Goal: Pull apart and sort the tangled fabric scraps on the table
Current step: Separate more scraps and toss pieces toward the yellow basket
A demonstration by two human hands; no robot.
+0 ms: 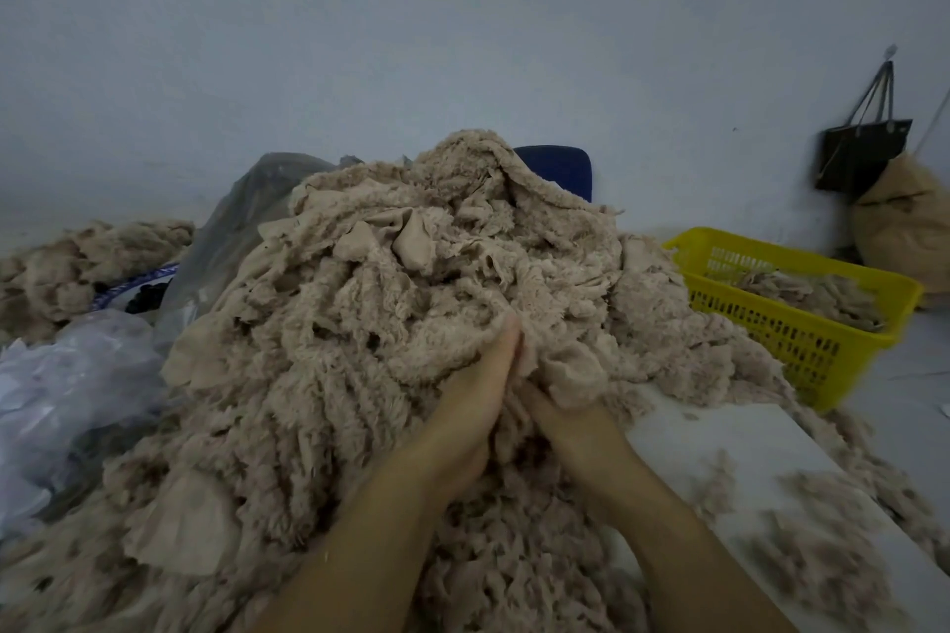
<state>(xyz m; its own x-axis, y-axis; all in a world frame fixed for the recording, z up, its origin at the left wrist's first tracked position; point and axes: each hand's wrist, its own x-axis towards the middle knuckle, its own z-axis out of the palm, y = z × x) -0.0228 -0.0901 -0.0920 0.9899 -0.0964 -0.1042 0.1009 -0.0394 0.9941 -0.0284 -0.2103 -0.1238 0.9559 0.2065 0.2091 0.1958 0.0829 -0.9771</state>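
Note:
A big heap of tangled beige fleecy fabric scraps [390,303] fills the white table [719,447] in front of me. My left hand [475,391] reaches into the heap's right front, fingers stretched up against the fabric with their tips half buried. Beside it my right hand [552,414] is pushed into the scraps; a smooth beige scrap [576,373] lies over its fingers, so they are hidden. The two hands are close together at the same spot.
A yellow plastic basket [802,324] with some sorted scraps stands at the right. Clear plastic bags [77,375] lie at the left, with another scrap pile [87,257] behind. A dark bag [863,154] hangs on the wall. Loose fluff lies scattered on the table's near right.

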